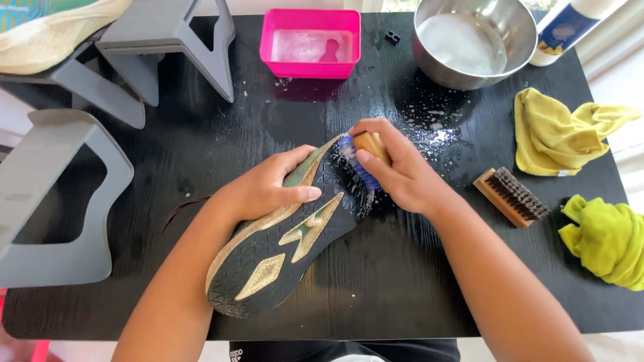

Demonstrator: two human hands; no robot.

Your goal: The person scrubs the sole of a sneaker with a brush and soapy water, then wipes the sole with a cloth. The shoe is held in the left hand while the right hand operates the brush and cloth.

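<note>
A sports shoe point(288, 248) lies sole-up across the middle of a black table point(402, 281); its sole is black with tan and green patches. My left hand point(268, 188) grips the shoe's side near the toe end, thumb on the sole. My right hand point(396, 171) holds a wooden brush with blue bristles point(362, 153), pressed against the toe end of the sole, with soap foam around it.
A pink tub of soapy water point(310, 41) and a steel bowl of foamy water point(473, 40) stand at the back. A white bottle point(570, 27), two yellow-green cloths point(557, 134) point(607, 241), a dark-bristled wooden brush point(511, 196), grey stands point(60, 194) and another shoe point(54, 30) surround them.
</note>
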